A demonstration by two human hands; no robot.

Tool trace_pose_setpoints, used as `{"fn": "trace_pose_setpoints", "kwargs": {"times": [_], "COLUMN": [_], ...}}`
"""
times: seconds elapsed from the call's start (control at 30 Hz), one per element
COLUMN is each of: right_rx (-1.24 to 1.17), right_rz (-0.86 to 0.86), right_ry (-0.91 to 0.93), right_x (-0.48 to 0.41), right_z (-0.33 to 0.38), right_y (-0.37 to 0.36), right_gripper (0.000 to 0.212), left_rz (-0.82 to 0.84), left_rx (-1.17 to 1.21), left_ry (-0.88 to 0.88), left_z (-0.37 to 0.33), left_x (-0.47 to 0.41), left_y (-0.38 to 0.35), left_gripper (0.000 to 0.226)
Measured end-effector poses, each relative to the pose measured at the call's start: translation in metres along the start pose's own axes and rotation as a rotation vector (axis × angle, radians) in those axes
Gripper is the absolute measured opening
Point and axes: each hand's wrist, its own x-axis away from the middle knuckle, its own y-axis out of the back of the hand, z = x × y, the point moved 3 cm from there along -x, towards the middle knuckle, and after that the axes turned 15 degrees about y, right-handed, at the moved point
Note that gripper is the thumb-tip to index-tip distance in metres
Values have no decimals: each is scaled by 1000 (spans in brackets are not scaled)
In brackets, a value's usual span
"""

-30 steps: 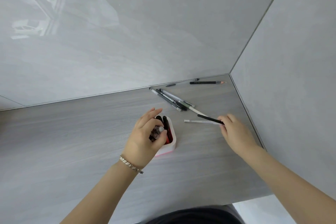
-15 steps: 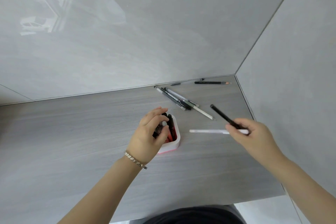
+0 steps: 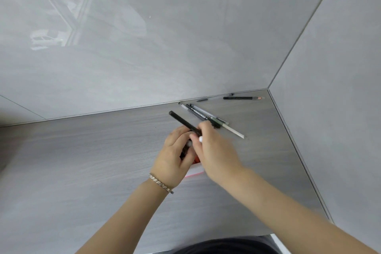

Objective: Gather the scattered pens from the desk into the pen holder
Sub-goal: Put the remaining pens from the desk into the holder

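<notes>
- Right hand [image 3: 214, 150]: one. Half a second earlier it was off to the right with a black pen and a white pen pinched together; now it sits over the pen holder, touching the left hand. Grip closed on both pens.
- Black pen [image 3: 182, 122]: one, slanting up and away to the left out of the right grip, free end in the air.
- White pen [image 3: 200, 139]: one; only a white tip shows at the fingers, the rest hidden in the grip. It is gone from the table where it lay before.
- Left hand [image 3: 175, 154]: one, bracelet [image 3: 160, 183] on the wrist. Unchanged from earlier: grip curled around the pen holder and the pens standing in it.
- Pen holder [image 3: 194, 171]: one, white with a red edge, directly under both grips, mostly covered. Contents cannot be counted.
- Loose pens [image 3: 203, 115]: a cluster of about four just beyond the right grip on the table [image 3: 82, 161], unmoved. Printing on the barrels is too small to read.
- Pencil [image 3: 243, 98]: one, dark, well beyond the grip in the far corner; lettering illegible. A short dark pen [image 3: 202, 100] lies to its left along the wall.
</notes>
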Motion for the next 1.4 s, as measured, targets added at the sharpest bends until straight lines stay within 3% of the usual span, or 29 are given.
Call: {"fn": "trace_pose_setpoints", "kwargs": {"times": [0.2,0.33,0.47,0.57,0.63,0.77,0.93,1.1,1.2,1.3,1.4], "right_rx": [23,13,71,-117,-234,-109,-30,109,62,75,118], "right_rz": [-61,-101,-18,127,55,-129,-14,185,80,-53,43], "right_ry": [38,61,35,-73,-91,-95,-79,-32,57,194,218], "right_x": [-5,14,13,4,8,37,64,40,21,14,27], "right_z": [-14,-25,-31,-31,-37,-48,-38,-29,-27,-25,-23], "right_y": [-20,-23,-32,-23,-2,56,84,52,19,-11,-37], "right_gripper": [30,50,60,53,48,34,13,12,7,22,47], "left_rz": [42,23,23,39,42,22,-14,20,41,22,38], "left_rx": [67,136,116,109,18,-139,-38,64,81,101,96], "left_ry": [78,149,143,136,40,-81,-93,-66,-31,26,110], "left_z": [1,2,2,3,1,5,11,12,11,9,12], "left_x": [2,5,7,6,6,5,3,3,4,9,14], "left_y": [2,1,-1,0,0,-3,-4,-1,1,2,2], "left_gripper": [41,47,50,46,42,31,28,25,31,53,58]}}
